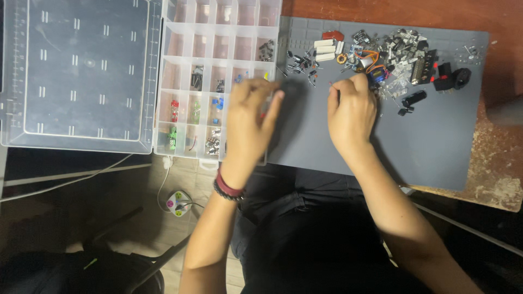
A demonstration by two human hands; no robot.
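Note:
My left hand (249, 117) hovers over the right side of a clear compartment organizer box (218, 41), fingers curled and blurred by motion; whether it holds a small part I cannot tell. My right hand (351, 111) rests on a grey work mat (436, 136), fingertips pinched at the near edge of a pile of small electronic components (381, 54). Several compartments of the organizer hold small parts: red, green, blue and black pieces. A dark beaded bracelet sits on my left wrist.
The organizer's open clear lid (76, 71) lies flat to the left. A worn wooden table edge (498, 163) shows at right beyond the mat. Below are my dark trousers, a floor power strip (178, 202) with cable, and a dark chair frame.

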